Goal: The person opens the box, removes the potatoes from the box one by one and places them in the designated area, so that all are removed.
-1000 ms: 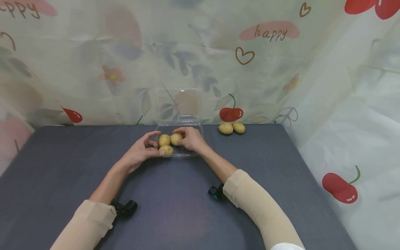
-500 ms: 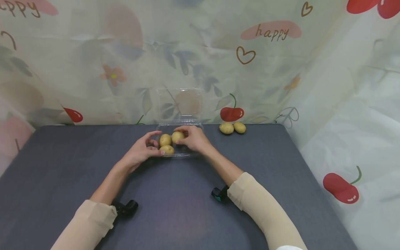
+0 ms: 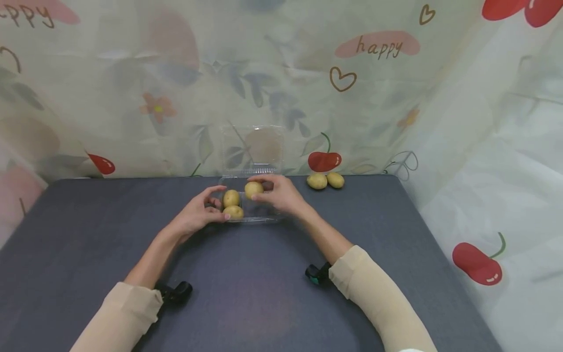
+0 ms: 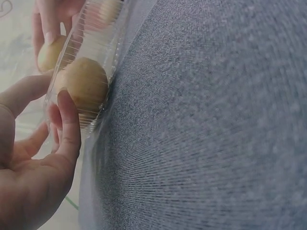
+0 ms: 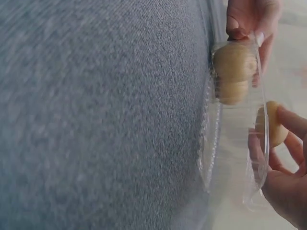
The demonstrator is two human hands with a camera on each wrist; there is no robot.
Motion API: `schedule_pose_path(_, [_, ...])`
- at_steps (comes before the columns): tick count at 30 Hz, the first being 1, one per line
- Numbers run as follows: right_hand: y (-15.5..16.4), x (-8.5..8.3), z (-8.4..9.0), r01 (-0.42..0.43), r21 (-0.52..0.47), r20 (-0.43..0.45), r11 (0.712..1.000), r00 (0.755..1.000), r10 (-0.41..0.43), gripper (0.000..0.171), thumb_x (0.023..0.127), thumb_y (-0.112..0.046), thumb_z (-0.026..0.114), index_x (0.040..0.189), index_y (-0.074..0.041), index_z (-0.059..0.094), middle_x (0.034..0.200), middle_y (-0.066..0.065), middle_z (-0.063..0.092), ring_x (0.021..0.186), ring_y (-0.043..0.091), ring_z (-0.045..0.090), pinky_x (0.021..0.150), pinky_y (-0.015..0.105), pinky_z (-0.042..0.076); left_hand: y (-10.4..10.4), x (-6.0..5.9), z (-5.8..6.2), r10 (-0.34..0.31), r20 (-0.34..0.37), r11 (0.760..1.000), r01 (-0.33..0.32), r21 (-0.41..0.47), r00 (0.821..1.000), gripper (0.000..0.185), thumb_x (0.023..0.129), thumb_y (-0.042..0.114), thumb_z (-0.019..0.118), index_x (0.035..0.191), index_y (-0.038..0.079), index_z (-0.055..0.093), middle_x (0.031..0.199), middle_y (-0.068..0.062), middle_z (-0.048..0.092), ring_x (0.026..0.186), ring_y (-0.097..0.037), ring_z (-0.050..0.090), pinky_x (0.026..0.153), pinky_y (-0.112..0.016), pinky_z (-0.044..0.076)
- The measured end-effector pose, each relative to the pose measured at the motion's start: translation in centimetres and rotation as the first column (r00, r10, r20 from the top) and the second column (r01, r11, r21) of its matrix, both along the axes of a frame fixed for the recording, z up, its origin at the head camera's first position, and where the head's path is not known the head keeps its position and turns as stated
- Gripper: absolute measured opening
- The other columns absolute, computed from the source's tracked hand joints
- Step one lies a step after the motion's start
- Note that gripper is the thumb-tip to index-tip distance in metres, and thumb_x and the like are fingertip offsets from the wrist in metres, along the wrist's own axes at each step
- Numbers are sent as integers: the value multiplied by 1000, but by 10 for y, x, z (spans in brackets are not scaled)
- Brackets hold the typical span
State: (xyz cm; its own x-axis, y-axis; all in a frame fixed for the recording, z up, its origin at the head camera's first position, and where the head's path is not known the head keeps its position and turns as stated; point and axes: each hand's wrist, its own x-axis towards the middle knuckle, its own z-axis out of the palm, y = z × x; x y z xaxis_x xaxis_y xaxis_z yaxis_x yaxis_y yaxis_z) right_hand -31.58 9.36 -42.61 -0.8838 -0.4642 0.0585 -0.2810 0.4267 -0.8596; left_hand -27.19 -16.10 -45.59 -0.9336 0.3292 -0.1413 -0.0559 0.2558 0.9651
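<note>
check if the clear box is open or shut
Open: its lid stands up along the back edge of the box, leaving the two potatoes inside uncovered.

Five potatoes (image 3: pixel 317 181), one clear container (image 3: pixel 259 220), two hands (image 3: pixel 195 213)

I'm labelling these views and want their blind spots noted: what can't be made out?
Head view: part of the right side of the clear container, behind the right hand.
Left wrist view: the rest of that hand, cut off by the top edge.
Right wrist view: skin detail of the boxed potatoes, blurred through plastic.
</note>
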Motion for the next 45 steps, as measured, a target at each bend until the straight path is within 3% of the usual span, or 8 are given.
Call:
schedule_pose_path(8, [15,1,4,39,-52,-24,998,999,-41,44,87,-13,78,130,-13,67,131,2,62,114,22,64,80,33,54,0,0,-1,-2,-1,1000,2,-14,1000,86,85,8,78,155,11,28,108,-15,44,79,-20,61,77,-38,53])
schedule_pose_path(18, [36,-1,5,74,-111,30,991,997,-71,47,88,-12,78,133,-13,65,130,1,63,117,21,62,84,38,55,-1,1,4,4,-4,999,-4,-34,1000,80,85,7,78,152,8,34,103,-14,44,78,-19,61,76,-38,55])
schedule_pose_path(21, [42,-2,5,79,-114,40,990,996,-74,48,88,-13,77,134,-11,64,129,1,63,115,21,62,84,38,54,-2,1,5,7,-5,999,-8,-35,1000,80,85,7,79,152,8,34,101,-13,44,77,-19,61,77,-39,55])
schedule_pose_path(28, [57,-3,6,111,-91,33,990,994,-108,46,87,-17,79,132,-20,65,131,0,62,117,21,61,86,36,53,-1,0,4,6,-12,1000,-6,-27,1000,81,85,8,79,152,9,33,98,-12,47,78,-21,61,77,-39,54])
schedule_pose_path(35, [74,-2,5,142,-81,-9,986,990,-144,47,89,-13,76,134,-10,63,131,6,62,116,28,61,87,35,53,1,1,5,7,-11,999,-7,-47,1000,83,86,10,79,154,10,31,94,-11,49,83,-24,61,81,-41,54])
schedule_pose_path(41, [89,0,3,186,-69,13,980,983,-185,46,88,-16,78,132,-16,65,130,3,63,112,29,62,84,33,52,1,1,3,11,-8,999,-11,-47,1000,83,86,10,78,154,9,30,94,-11,48,83,-24,62,81,-40,54])
schedule_pose_path(45, [98,2,-1,198,-47,22,979,980,-197,47,88,-14,77,133,-13,64,131,5,63,110,29,64,83,33,52,2,2,0,0,11,1000,0,-26,1000,83,87,10,77,154,11,29,95,-11,47,85,-25,63,84,-41,53])
